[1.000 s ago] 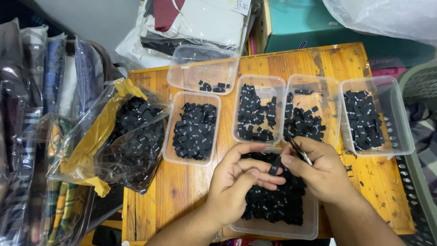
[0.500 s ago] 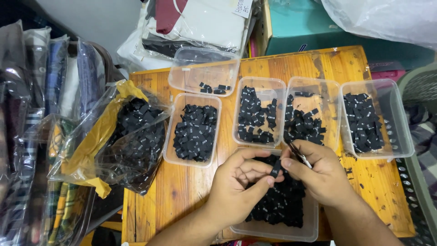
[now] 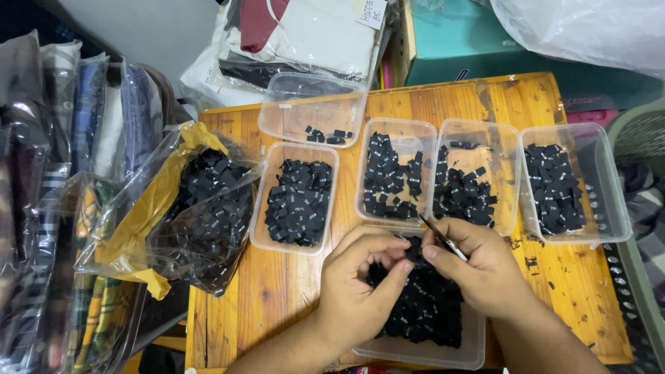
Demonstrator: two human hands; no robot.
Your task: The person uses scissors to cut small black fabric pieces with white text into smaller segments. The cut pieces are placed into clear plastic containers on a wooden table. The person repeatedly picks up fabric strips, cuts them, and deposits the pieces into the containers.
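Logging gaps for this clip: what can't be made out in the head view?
- Piece pinched between left hand and right hand: covered by fingers.
- Thin tool in the right hand: handle hidden in the grip, so its kind is unclear.
- Near container: cut off by bottom edge.
- White marks on black labels: too small.

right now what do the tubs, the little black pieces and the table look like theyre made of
Tubs: clear, glossy thin plastic; contents show through the walls.
Black pieces: probably woven fabric labels; flat, matte, folded, with tiny pale marks.
Table: wood; orange-brown planks with visible grain, scuffed finish.
Both the left hand and right hand pinch one piece; the right also holds a thin dark tool, material unclear.
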